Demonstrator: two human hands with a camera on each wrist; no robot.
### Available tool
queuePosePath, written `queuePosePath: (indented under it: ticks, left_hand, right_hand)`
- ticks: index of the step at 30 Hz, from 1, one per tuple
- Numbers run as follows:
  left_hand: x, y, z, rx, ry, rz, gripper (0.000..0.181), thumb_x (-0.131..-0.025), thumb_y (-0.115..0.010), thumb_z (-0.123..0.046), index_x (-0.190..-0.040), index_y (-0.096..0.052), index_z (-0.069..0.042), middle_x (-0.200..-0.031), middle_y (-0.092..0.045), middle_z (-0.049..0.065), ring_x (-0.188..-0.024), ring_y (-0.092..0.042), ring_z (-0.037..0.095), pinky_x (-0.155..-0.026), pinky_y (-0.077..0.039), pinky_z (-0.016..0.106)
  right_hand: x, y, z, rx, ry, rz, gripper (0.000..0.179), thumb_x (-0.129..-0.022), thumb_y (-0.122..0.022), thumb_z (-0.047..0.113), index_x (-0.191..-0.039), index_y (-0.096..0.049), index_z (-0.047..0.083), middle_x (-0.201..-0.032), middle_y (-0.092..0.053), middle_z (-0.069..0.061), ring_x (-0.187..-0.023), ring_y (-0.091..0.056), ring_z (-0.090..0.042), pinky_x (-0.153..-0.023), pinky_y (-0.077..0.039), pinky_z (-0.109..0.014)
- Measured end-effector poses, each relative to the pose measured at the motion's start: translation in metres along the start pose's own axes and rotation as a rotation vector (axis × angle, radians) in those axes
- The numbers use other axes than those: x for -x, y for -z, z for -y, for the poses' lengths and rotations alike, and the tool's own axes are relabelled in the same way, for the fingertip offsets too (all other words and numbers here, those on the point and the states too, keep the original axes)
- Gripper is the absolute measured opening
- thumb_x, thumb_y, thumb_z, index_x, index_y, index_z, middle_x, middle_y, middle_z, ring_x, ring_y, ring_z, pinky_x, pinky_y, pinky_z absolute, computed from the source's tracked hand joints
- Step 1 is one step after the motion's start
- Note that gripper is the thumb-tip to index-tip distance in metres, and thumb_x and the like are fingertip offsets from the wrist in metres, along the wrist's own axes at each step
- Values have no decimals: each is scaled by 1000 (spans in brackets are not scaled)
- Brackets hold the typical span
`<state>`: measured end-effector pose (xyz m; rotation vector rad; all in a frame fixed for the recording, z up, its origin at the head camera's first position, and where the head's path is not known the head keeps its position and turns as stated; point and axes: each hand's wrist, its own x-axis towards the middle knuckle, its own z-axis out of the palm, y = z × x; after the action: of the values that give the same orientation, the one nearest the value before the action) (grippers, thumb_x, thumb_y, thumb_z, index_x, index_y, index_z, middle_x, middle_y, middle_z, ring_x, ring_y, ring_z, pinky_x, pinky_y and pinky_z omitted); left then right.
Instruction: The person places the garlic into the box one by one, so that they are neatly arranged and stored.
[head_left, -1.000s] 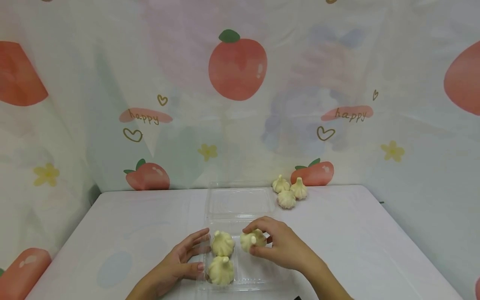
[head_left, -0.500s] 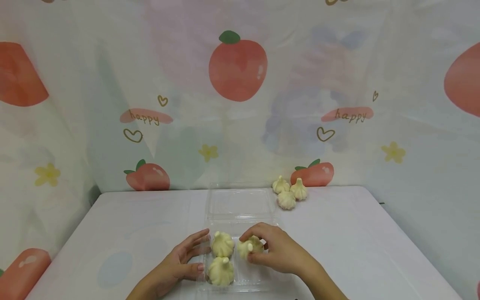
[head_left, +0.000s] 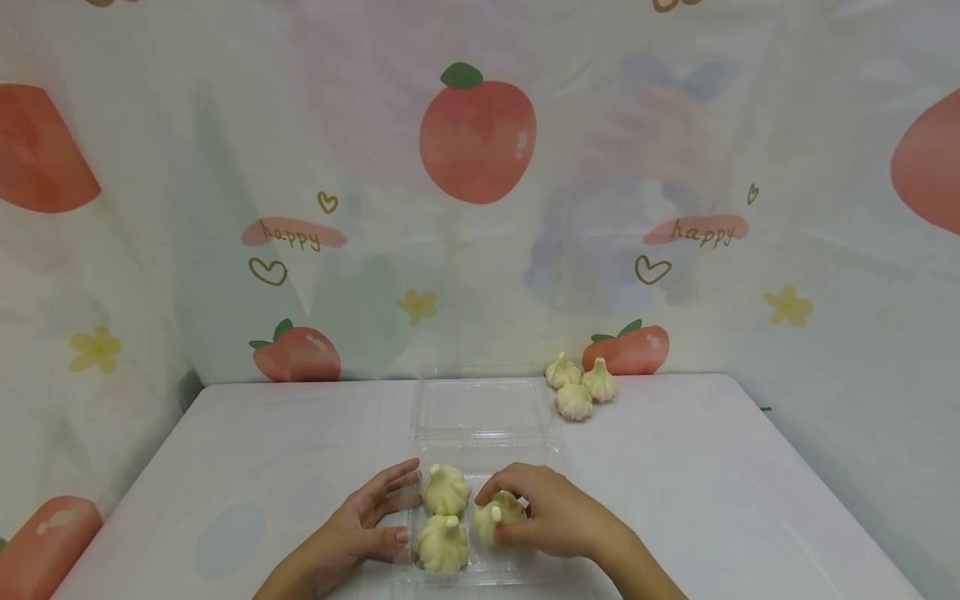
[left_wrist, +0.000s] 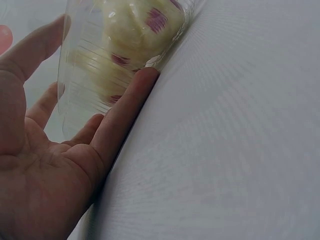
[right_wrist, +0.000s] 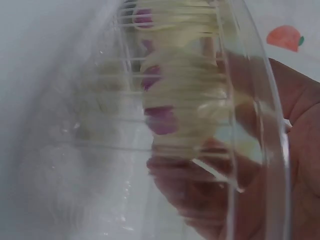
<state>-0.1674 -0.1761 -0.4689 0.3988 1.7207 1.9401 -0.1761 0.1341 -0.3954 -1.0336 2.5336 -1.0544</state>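
A clear plastic clamshell box (head_left: 502, 571) lies unfolded on the table. Two pale garlic bulbs (head_left: 442, 546) sit one behind the other in its left half. My right hand (head_left: 555, 510) grips another garlic bulb (head_left: 489, 518) between thumb and fingers, over the right half of the box. In the right wrist view that bulb shows purple patches through the box wall (right_wrist: 275, 130). My left hand (head_left: 366, 521) rests along the left side of the box. Its fingers (left_wrist: 120, 117) are extended against the plastic in the left wrist view.
The box's lid (head_left: 480, 406) lies flat toward the back, folded away from me. Three more garlic bulbs (head_left: 574, 402) stand clustered at the table's back edge, right of the lid. A patterned cloth backdrop (head_left: 480, 275) rises behind the table (head_left: 720, 483).
My right hand has come nearer to me and slightly left, carrying the garlic bulb along the right half of the box. My left hand keeps its place.
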Motion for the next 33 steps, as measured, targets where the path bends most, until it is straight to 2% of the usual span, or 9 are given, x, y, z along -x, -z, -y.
queuePosePath:
  ticks: [13,20,26,33]
  left_hand:
    - [0,-1,-1,0,7,-6,78,-95,-66,-14,-159,-24,-23,-164,-14,17,-143,-34,31,-91,-53,45]
    - [0,-1,0,0,3,-3,78,-94,-67,-13,-159,-24,-23,-164,-14,17,-143,-34,30,-90,-53,45]
    - [0,-1,1,-1,-1,3,79,-94,-67,-12,-159,-23,-22,-164,-14,17,-143,-34,30,-90,-53,45]
    - [0,-1,0,2,5,2,76,-96,-65,-14,-159,-24,-23,-164,-13,17,-143,-34,30,-90,-54,47]
  right_hand:
    - [-3,-9,-4,-56,-27,96,29,-82,-79,20,-110,-70,26,-114,-67,15,-105,-58,-5,-75,-52,-25]
    - [-3,-10,-3,-52,-31,112,29,-82,-79,20,-109,-70,26,-113,-67,15,-103,-58,-4,-75,-52,-24]
    - [-3,-9,-3,-78,-61,146,34,-83,-79,23,-115,-68,23,-117,-67,13,-104,-57,-4,-76,-52,-24]
    - [-2,-10,-6,-63,-46,164,40,-85,-79,27,-122,-66,23,-124,-65,11,-106,-57,-3,-77,-52,-25]
